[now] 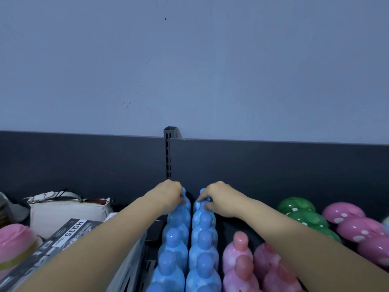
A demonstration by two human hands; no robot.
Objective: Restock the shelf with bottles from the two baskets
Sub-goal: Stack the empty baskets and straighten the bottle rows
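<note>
The left hand (pixel 171 194) curls its fingers over the top of the rearmost bottle in the left row of glossy blue plastic bottles (pixel 174 245), clasping it at the cap end. The right hand (pixel 217 200) holds the rearmost bottle in the right row of glossy blue plastic bottles (pixel 203 247) the same way, its fingertips (pixel 201 200) pinched round the rounded cap. Both held bottles stand upright at the back of the shelf, close to the dark grey back panel (pixel 84 161) and just below the slotted metal upright (pixel 168 159). Each bottle has a bulbous pale-blue body with faint white spots and a narrower, plain blue domed cap. The two rows run side by side from the panel toward the camera, nearly touching. Just right of them stand two rows of pink white-spotted bottles of the same shape (pixel 240 256). Further right are green white-spotted domed containers (pixel 299 207) and magenta white-spotted domed containers (pixel 347 216). Left of the blue rows is the wall of a grey slatted crate (pixel 134 256), then a black carton printed HQ35 (pixel 69 234), a white zipped bag (pixel 67 209) and a pink-lidded tub (pixel 16 243). A pale wall (pixel 189 70) rises above the panel.
</note>
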